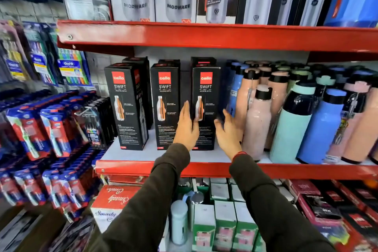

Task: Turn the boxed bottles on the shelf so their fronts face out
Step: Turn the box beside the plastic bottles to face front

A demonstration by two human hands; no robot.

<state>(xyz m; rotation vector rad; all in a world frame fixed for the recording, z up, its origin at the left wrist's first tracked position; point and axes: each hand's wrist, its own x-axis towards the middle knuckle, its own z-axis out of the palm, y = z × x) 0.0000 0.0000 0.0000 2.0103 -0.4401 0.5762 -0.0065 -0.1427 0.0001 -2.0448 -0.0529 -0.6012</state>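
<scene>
The upright tall black cardboard bottle box [205, 106] stands between the open-fingered left hand [187, 127] and wide-spread right hand [229, 131], near the red shelf's front edge [204, 169].

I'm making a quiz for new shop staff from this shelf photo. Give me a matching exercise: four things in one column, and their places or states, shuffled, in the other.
Things
1. leftmost black Cello Swift box
2. rightmost black Cello Swift box
3. pale pink bottle with black cap
4. turquoise bottle with dark top

Places or states
A. stands between the left hand and right hand
B. just right of the right hand, at the shelf front
C. angled, showing a side panel as well as its front
D. right of the pale pink bottle

Pairs: 1-C, 2-A, 3-B, 4-D
</scene>
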